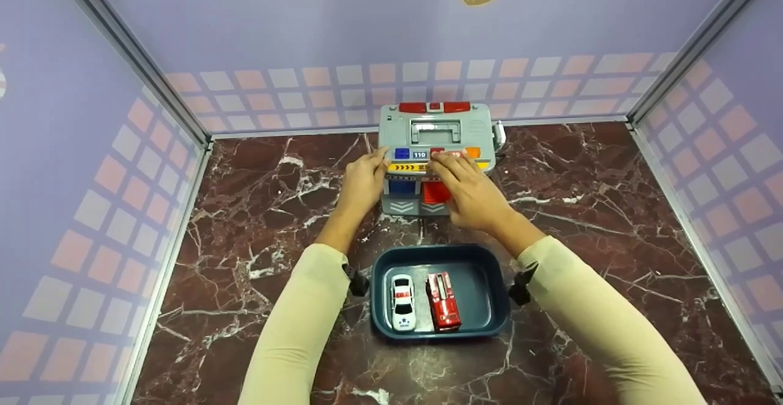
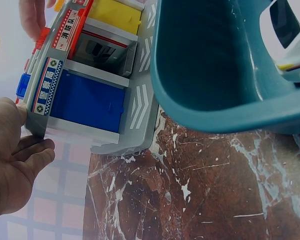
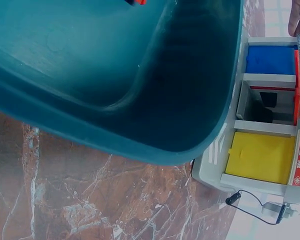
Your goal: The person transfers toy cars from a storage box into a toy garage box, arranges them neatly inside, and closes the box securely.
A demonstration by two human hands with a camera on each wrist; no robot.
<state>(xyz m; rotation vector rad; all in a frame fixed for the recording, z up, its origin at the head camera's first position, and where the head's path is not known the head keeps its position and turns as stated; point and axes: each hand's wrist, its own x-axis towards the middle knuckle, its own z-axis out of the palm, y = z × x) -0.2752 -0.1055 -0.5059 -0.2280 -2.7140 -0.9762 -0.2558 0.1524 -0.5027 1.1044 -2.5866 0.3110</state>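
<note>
A grey toy rescue station (image 1: 480, 120) stands near the back wall. My left hand (image 1: 361, 182) grips the front left corner of its roof, thumb above and fingers at the side. The fingers of my right hand (image 1: 474, 194) lie straight over the roof's front edge, at the red button (image 1: 436, 151) in the middle. Below that button the red door (image 1: 435, 193) is swung up, and the middle bay (image 3: 265, 105) shows its dark inside. On either side, the blue door (image 2: 87, 102) and the yellow door (image 3: 262, 157) are closed.
In front of the station is a dark teal tray (image 1: 483, 289) holding a white police car (image 1: 403, 313) and a red fire truck (image 1: 445, 307). A black cord (image 3: 257, 216) hangs at the station's side. Patterned walls (image 1: 416, 32) border the marbled table (image 1: 275, 209).
</note>
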